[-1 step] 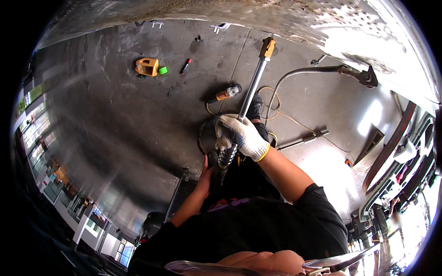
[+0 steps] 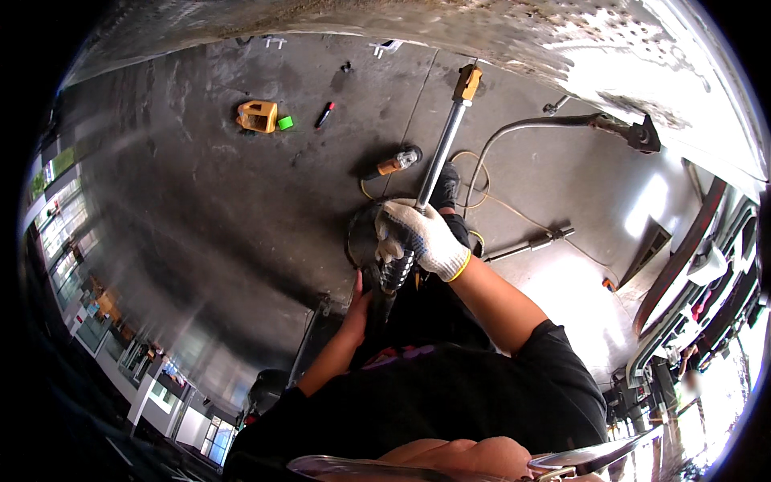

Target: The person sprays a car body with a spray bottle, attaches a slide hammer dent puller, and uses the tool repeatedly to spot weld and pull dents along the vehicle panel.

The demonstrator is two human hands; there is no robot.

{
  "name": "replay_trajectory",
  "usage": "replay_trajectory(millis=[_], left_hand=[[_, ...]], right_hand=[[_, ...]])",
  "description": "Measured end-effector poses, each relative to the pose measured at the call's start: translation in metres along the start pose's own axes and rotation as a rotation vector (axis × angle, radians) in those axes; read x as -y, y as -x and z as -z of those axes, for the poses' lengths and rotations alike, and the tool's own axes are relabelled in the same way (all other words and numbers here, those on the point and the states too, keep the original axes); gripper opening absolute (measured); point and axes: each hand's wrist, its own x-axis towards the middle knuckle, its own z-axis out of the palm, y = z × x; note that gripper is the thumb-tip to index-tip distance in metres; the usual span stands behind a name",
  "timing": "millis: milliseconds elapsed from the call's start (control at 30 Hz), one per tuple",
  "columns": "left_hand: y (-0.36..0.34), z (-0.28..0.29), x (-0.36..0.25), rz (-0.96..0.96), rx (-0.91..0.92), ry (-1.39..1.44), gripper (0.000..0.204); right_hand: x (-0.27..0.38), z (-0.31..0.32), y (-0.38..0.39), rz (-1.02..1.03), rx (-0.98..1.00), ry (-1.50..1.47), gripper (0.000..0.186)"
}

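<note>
A long tool with a silver shaft (image 2: 439, 150) and a yellow-orange end piece (image 2: 467, 83) points away from me toward the top. My right hand (image 2: 419, 237), in a white dotted glove, grips it just above its dark, studded lower section (image 2: 396, 275). My bare left hand (image 2: 357, 309) is closed at something dark beside that lower section, its fingers mostly hidden. A dark rounded object (image 2: 361, 234) lies behind my hands, partly covered. My dark shoe (image 2: 446, 185) shows beside the shaft.
On the floor are an orange grinder (image 2: 393, 165), a cut orange jug (image 2: 255, 116), green block (image 2: 284, 123), marker (image 2: 325, 115), coiled cord (image 2: 486, 194), grey hose (image 2: 538, 122) and metal tool (image 2: 526, 245). A weathered curved panel (image 2: 361, 20) spans the top; curved panels (image 2: 675, 265) stand right.
</note>
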Motion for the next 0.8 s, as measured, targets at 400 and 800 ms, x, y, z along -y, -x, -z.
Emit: replay_trajectory(millis=[400, 800], left_hand=[[-0.012, 0.018, 0.015, -0.080, -0.005, -0.012, 0.081], [-0.027, 0.032, 0.008, -0.126, -0.067, -0.012, 0.077]], right_hand=[[0.002, -0.007, -0.001, 0.018, -0.010, 0.092, 0.036], [0.040, -0.016, -0.016, 0.497, -0.255, 0.519, 0.034]])
